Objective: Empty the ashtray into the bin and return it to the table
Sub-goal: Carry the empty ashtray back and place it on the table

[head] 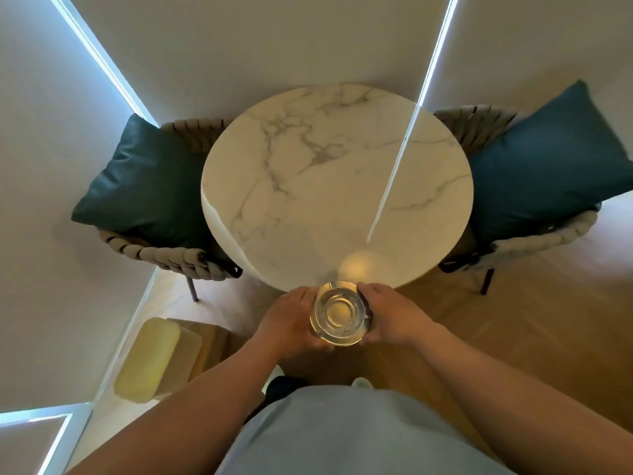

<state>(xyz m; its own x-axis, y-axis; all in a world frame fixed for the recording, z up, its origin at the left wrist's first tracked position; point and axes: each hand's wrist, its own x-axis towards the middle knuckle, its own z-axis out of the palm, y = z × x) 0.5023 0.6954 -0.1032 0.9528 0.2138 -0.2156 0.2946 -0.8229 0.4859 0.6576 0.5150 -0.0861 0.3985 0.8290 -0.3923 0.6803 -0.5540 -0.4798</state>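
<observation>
1. Grip. We see both hands closed on the glass ashtray [340, 314]: the left hand [294, 323] cups its left wall, the right hand [390, 315] its right wall, fingers curled under and thumbs over the rim. Each grip is clamped on the ashtray; neither is spread free.

2. Reason for the hold. We judge that the two-sided clasp suits a thick, smooth glass piece, which could slip from one hand, and that it keeps the bowl level.

3. Position. The ashtray sits at lower centre of the frame, just below the near edge of the round marble bench [337, 186]. We cannot tell for certain whether it overhangs that edge or stands clear of it; it looks held in the air above the wooden floor [496, 323].

4. Orientation. The bowl opens upward toward the camera. Being round, it has no long axis in plan; its axis of symmetry runs roughly vertical. A few dark specks lie in the well; we cannot tell if ash remains.

5. Surroundings. Two woven chairs flank the bench, each with a blue cushion, one at the left [144, 180] and one at the right [555, 159]. A pale yellow lidded box [150, 358] stands at lower left; we judge it may be the bin, though this is uncertain.
</observation>
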